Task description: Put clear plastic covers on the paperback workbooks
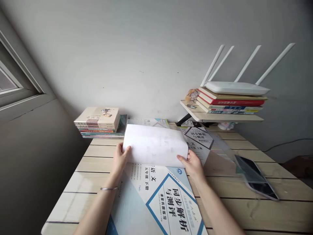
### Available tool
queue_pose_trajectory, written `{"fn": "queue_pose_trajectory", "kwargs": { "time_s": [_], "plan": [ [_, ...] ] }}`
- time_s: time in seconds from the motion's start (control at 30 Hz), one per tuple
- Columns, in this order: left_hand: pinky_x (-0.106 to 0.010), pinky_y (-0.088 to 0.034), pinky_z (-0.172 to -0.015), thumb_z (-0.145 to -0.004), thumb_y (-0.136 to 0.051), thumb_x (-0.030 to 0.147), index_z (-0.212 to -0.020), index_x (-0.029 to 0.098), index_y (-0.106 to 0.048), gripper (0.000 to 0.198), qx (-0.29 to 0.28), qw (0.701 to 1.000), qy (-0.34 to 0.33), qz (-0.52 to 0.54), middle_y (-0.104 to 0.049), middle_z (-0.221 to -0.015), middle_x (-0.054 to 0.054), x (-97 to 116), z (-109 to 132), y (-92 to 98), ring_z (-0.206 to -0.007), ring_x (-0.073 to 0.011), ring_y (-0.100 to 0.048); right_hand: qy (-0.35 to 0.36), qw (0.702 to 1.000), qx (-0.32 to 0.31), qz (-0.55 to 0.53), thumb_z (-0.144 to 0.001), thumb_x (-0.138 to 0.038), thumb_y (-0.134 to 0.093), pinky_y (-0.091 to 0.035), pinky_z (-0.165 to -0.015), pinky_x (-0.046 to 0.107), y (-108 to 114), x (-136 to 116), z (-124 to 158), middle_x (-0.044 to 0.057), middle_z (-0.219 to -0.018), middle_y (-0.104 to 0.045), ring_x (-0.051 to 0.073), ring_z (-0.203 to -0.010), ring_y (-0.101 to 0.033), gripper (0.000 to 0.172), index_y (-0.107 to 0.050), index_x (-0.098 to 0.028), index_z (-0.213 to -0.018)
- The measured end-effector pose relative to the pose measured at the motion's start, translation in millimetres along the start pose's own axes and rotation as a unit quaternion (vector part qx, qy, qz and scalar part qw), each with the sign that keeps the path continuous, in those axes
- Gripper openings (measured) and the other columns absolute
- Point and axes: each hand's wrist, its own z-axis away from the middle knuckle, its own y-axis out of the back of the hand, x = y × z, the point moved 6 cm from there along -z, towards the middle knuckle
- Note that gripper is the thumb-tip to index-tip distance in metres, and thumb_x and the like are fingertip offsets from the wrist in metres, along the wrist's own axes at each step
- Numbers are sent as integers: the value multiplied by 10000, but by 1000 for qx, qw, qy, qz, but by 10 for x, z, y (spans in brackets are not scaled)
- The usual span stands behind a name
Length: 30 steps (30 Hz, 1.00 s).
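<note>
Both my hands hold a thick sheaf of white paper (154, 145) by its short ends, just above a large workbook (156, 202) with a blue and white cover and Chinese title. My left hand (119, 159) grips the sheaf's left end, with a thin metal bangle (109, 188) on that wrist. My right hand (193, 164) grips the right end. The sheaf hides the top of the workbook. A similar workbook (198, 140) lies beyond my right hand, partly covered by the sheaf.
The wooden plank desk (97, 164) ends at a left edge near a grey wall. A tablet in a clear sleeve (254, 178) lies at right. Stacked books (97, 122) stand at back left. A small wall shelf (220, 116) holds books and a white router (236, 88).
</note>
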Motion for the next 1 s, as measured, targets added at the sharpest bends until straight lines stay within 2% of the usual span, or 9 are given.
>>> {"fn": "queue_pose_trajectory", "kwargs": {
  "time_s": [0.1, 0.2, 0.33, 0.4, 0.5, 0.63, 0.7, 0.87, 1.0],
  "plan": [
    [-292, -462, -747, -608, -756, 343, -1133, 184, -476, 616, -45, 999, 14, -27, -600, -974, -66, -118, -18, -6, -899, -193, -588, 2, 998, 44, 35, -576, -449, -738, -510, -740, 386, -15, 140, -120, 116, -904, -703, 258, -811, -664, 487, -543, -166, -921],
    [-319, -472, -721, -587, -765, 304, -1256, 204, -374, 781, -29, 996, 15, -83, -569, -921, -34, -216, -44, 30, -810, -191, -590, 5, 996, 52, 78, -614, -471, -699, -506, -723, 376, -29, 247, -199, 118, -921, -694, 254, -820, -660, 555, -526, -149, -1031],
    [-427, -453, -837, -691, -670, 248, -1225, 173, -441, 586, 24, 969, -87, -232, -544, -1082, -123, -100, 32, -11, -970, -266, -569, 33, 985, 69, 157, -645, -489, -657, -495, -672, 369, 12, 272, -213, 72, -826, -673, 243, -743, -642, 658, -472, -143, -1173],
    [-502, -391, -927, -798, -541, 209, -1229, 152, -472, 440, 17, 922, -166, -350, -458, -1282, -201, 27, 173, -138, -1139, -319, -493, 70, 970, 83, 216, -659, -477, -637, -484, -697, 382, 13, 222, -214, 62, -800, -655, 246, -748, -626, 603, -501, -156, -1151],
    [-551, -234, -1054, -883, -413, 219, -1288, 210, -480, 410, -108, 823, -279, -483, -293, -1484, -140, 113, 467, -469, -1338, -329, -290, 98, 954, 75, 274, -725, -458, -561, -476, -721, 405, -55, 153, -227, 90, -863, -650, 266, -812, -612, 514, -517, -170, -1149],
    [-567, -160, -1085, -916, -364, 387, -1420, 274, -322, 519, -246, 744, -307, -540, -268, -1511, -60, 3, 694, -724, -1388, -310, -193, 179, 917, 87, 346, -827, -447, -459, -437, -858, 474, -182, -88, -45, 184, -1164, -565, 321, -1077, -529, 522, -486, -146, -1252],
    [-568, -171, -1080, -922, -330, 423, -1442, 253, -274, 550, -246, 740, -290, -554, -253, -1512, -80, -57, 671, -742, -1385, -311, -205, 251, 874, 30, 416, -862, -449, -442, -346, -988, 502, -344, -234, 178, 182, -1370, -418, 336, -1253, -391, 549, -449, -163, -1331],
    [-572, -191, -1067, -905, -353, 452, -1444, 257, -268, 580, -218, 740, -288, -567, -237, -1512, -109, -141, 595, -736, -1382, -332, -206, 328, 723, -362, 489, -902, -498, -393, -119, -1127, 510, -815, -197, 719, -29, -1529, -196, 257, -1403, -161, 568, -237, -381, -1435],
    [-576, -201, -1059, -906, -326, 480, -1444, 233, -273, 594, -207, 745, -295, -562, -246, -1505, -140, -168, 604, -746, -1381, -334, -208, 250, 724, -380, 519, -910, -540, -338, -111, -1127, 515, -672, -82, 403, -9, -1531, -127, 244, -1405, -144, 583, -183, -365, -1444]
  ]
}}
